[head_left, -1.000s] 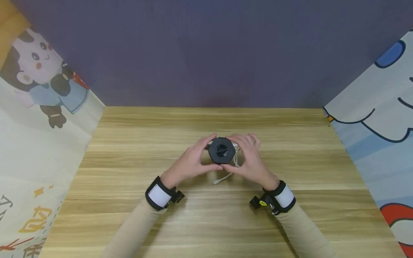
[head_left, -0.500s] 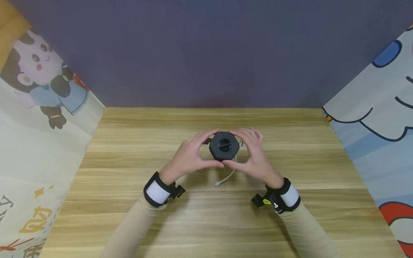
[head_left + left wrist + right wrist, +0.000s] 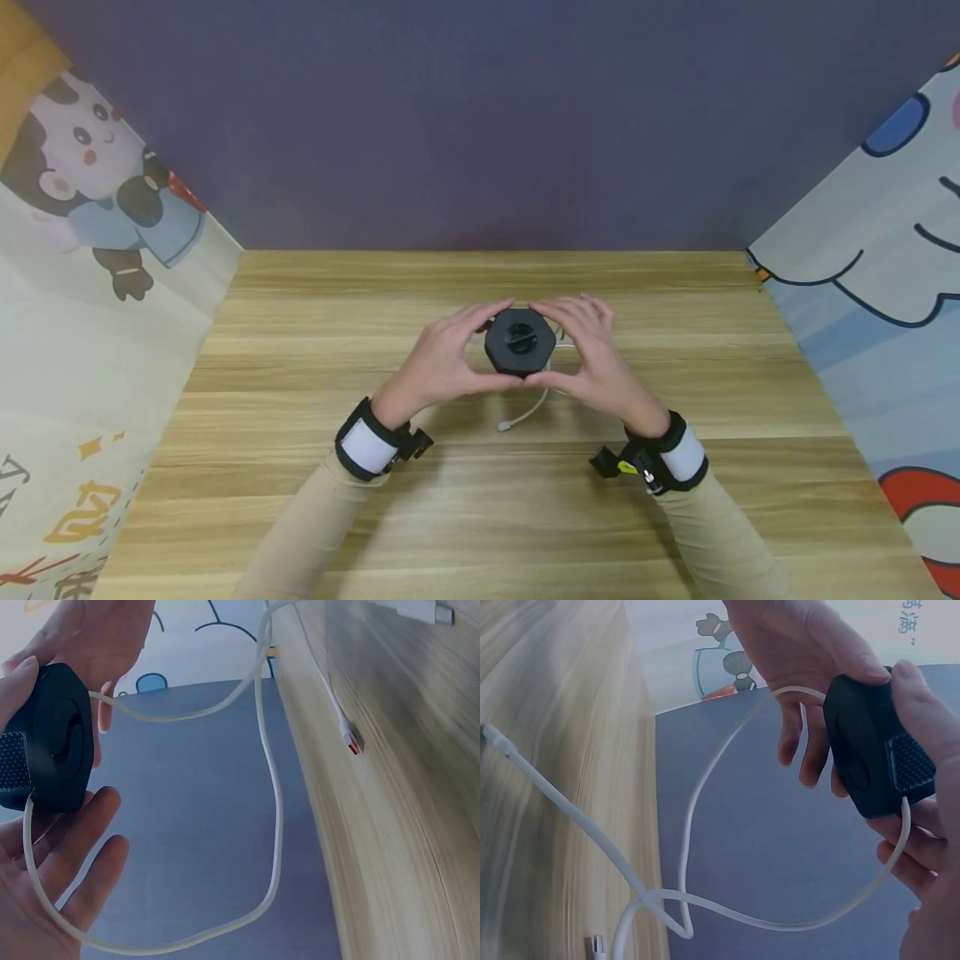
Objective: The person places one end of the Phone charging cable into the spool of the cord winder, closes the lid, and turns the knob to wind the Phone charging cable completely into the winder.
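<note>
Case (image 3: 520, 342) black, panel (image 3: 913, 763) dotted; cable (image 3: 279, 817) white; tabletop (image 3: 480, 508) tan, streaked; wall (image 3: 480, 125) slate-blue; 2 sleeves (image 3: 318, 525) beige.

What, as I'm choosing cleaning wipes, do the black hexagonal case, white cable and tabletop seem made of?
Black case: probably hard plastic, matte, from its dull, crisp-edged faces and textured side.
White cable: likely flexible plastic or rubber sheathing, smooth, bending in loose curves.
Tabletop: wood or wood-look laminate, faintly glossy; the streaked grain leaves it open.
</note>
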`<state>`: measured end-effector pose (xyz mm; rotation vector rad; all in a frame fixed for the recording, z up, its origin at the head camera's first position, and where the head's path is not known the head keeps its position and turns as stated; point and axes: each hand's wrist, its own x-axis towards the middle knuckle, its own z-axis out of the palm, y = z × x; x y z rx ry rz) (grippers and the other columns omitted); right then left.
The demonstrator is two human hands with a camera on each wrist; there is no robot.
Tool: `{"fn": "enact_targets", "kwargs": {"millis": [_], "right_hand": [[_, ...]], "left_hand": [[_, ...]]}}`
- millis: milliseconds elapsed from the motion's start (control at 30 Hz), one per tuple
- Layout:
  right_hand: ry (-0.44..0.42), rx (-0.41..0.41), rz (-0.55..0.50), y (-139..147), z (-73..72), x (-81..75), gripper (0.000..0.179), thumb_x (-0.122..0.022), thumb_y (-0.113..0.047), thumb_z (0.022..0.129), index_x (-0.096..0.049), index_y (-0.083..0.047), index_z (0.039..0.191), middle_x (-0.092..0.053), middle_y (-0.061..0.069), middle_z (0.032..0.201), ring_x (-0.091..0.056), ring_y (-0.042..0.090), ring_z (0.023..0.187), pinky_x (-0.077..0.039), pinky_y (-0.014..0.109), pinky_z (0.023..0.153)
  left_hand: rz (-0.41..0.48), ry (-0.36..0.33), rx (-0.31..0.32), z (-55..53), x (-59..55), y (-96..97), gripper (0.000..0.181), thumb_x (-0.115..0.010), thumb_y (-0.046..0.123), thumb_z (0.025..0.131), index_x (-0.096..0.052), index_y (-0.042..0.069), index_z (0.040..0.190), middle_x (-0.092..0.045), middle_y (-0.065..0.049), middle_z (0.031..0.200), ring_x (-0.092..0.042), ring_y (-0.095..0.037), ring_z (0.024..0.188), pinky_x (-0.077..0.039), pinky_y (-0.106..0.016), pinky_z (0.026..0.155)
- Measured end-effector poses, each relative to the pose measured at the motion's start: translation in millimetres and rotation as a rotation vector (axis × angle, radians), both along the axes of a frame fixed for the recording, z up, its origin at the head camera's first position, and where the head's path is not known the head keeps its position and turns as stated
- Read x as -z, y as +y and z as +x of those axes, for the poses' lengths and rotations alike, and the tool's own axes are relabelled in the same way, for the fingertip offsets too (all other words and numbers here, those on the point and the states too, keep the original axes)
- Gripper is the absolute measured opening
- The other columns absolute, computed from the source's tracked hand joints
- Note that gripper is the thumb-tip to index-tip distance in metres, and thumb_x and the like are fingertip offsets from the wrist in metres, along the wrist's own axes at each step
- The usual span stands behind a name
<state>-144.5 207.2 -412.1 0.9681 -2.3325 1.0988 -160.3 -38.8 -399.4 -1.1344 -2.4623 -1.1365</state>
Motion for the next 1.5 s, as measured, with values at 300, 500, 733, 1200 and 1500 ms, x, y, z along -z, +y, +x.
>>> {"fn": "enact_targets", "kwargs": {"millis": [300, 500, 733, 1200, 1500], "right_hand": [[0.037, -0.025, -0.048, -1.2, -2.0, -10.9, 0.068, -0.057, -0.060, 0.099, -0.062, -0.003, 0.136, -0.061, 0.020, 0.131, -0.049, 0.037, 0.125, -0.020, 0.056, 0.111], [0.204, -0.022, -0.009, -6.1, -7.1, -28.7, 0.040, -0.062, -0.044, 0.101, -0.079, -0.008, 0.105, -0.068, 0.015, 0.112, -0.057, 0.035, 0.107, -0.035, 0.052, 0.095], [0.287, -0.056, 0.223, -10.2, -12.2, -49.3, 0.018, -0.085, -0.028, 0.086, -0.081, -0.012, 0.092, -0.067, 0.009, 0.100, -0.060, 0.031, 0.098, -0.042, 0.052, 0.093], [0.358, -0.032, 0.473, -15.6, -14.0, -58.8, 0.020, -0.087, -0.026, 0.084, -0.076, -0.010, 0.084, -0.064, 0.004, 0.091, -0.059, 0.027, 0.090, -0.048, 0.047, 0.091], [0.392, -0.019, 0.474, -17.7, -14.3, -55.1, 0.021, -0.085, -0.026, 0.086, -0.074, -0.009, 0.084, -0.067, 0.006, 0.093, -0.061, 0.028, 0.092, -0.049, 0.047, 0.093]], "left_hand": [[0.015, 0.025, -0.040, 0.6, 2.9, -0.3, 0.087, -0.094, 0.041, 0.071, -0.058, 0.005, 0.142, -0.071, -0.011, 0.127, -0.070, -0.022, 0.106, -0.059, -0.035, 0.089], [0.016, 0.050, -0.052, 0.8, 4.2, -0.1, 0.087, -0.093, 0.043, 0.071, -0.059, 0.006, 0.142, -0.071, -0.010, 0.126, -0.071, -0.021, 0.104, -0.060, -0.035, 0.087], [0.026, 0.080, -0.049, 1.3, 6.0, -0.2, 0.087, -0.093, 0.042, 0.071, -0.059, 0.004, 0.141, -0.071, -0.009, 0.125, -0.072, -0.021, 0.105, -0.061, -0.033, 0.085], [-0.059, -0.052, -0.065, 6.0, 3.1, 3.5, 0.088, -0.092, 0.041, 0.076, -0.052, 0.004, 0.145, -0.065, -0.011, 0.131, -0.068, -0.024, 0.109, -0.061, -0.039, 0.087], [-0.079, -0.172, -0.022, 5.9, -3.2, 6.5, 0.099, -0.093, 0.034, 0.078, -0.039, 0.013, 0.158, -0.054, -0.011, 0.148, -0.061, -0.026, 0.125, -0.054, -0.044, 0.103]]}}
